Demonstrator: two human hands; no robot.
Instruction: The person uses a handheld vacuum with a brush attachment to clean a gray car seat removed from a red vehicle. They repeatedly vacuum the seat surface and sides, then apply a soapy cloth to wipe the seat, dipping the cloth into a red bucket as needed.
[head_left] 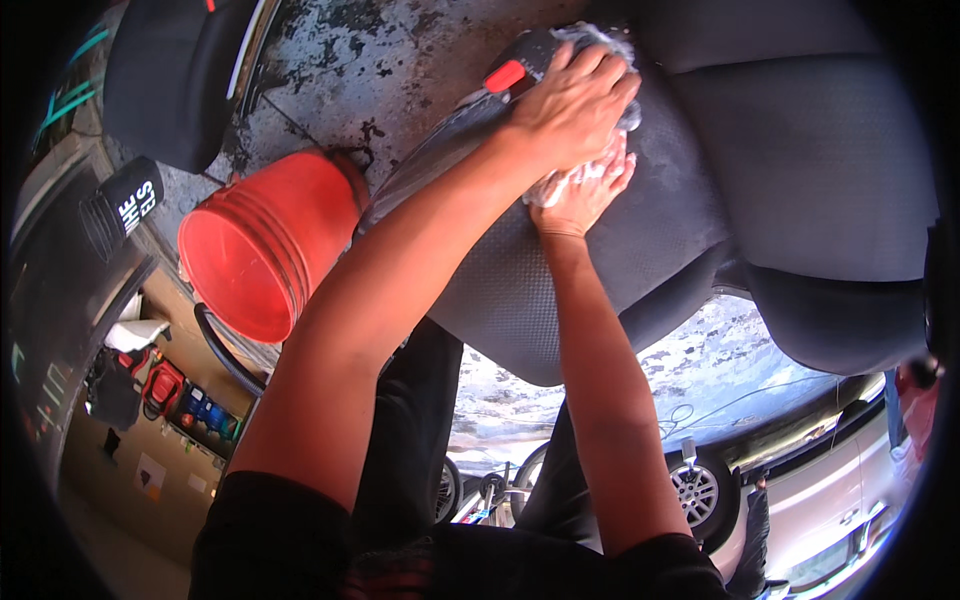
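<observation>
A dark grey car seat [640, 230] lies before me, its textured fabric under both my hands. My left hand [580, 105] has its fingers curled over a soapy cloth-like wad [625, 118] at the seat's far side edge. White suds cover the wad, so its exact kind cannot be made out. Just nearer, my right hand [582, 192] is closed against the same wad, with foam over its palm and fingers. Part of the right hand is hidden beneath the left. Beside my left hand is a seat-belt buckle [508, 76] with a red button.
To the left, a red bucket [240, 250] lies tipped toward me on the worn, blotchy floor [330, 60]. Another dark seat part [175, 80] is at the upper left. A black hose [225, 350] runs beside the bucket. Behind stand a car [820, 490] and a wheel [697, 495].
</observation>
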